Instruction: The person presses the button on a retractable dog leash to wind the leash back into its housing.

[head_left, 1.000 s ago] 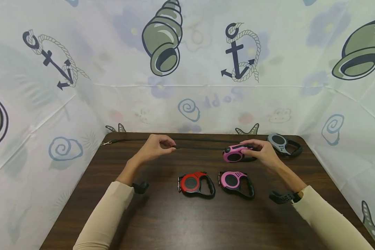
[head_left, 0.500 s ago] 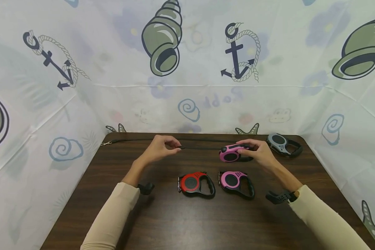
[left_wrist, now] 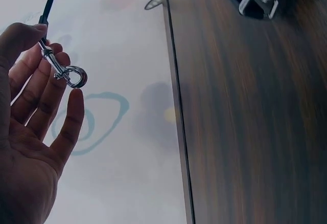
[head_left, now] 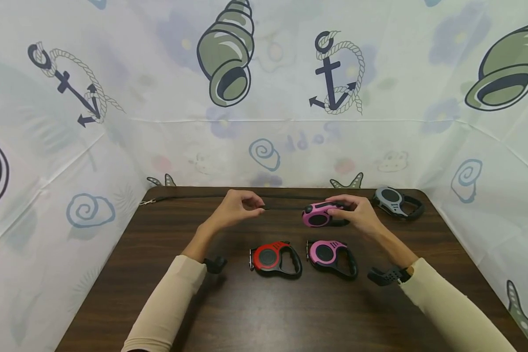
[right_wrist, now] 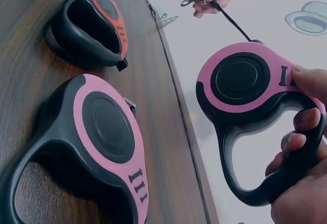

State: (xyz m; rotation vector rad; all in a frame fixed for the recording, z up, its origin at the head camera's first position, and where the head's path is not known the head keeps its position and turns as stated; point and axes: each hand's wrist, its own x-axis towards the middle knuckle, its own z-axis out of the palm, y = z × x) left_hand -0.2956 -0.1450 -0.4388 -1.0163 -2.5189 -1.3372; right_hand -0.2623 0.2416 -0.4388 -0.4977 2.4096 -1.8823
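My left hand (head_left: 235, 209) pinches the end of a black leash cord (head_left: 286, 209) between thumb and fingers, by its metal snap hook (left_wrist: 75, 75). The cord runs to a pink retractable dog leash (head_left: 318, 215), whose black loop handle my right hand (head_left: 355, 211) grips, thumb on the pink top in the right wrist view. Both hands are raised above the table's far part. Below them, a red retractable leash (head_left: 267, 256) and a second pink retractable leash (head_left: 324, 253) lie side by side on the table.
A grey retractable leash (head_left: 389, 196) lies at the back right of the dark wooden table (head_left: 264, 313). A black cord (head_left: 189, 196) stretches along the far edge to a metal hook (head_left: 147, 202) at the back left. Printed curtains (head_left: 202, 151) surround the table's back and sides.
My left hand has moved right with the hook, and my right hand has moved slightly left with the pink leash. The cord between them is shorter. The leashes on the table stay put.
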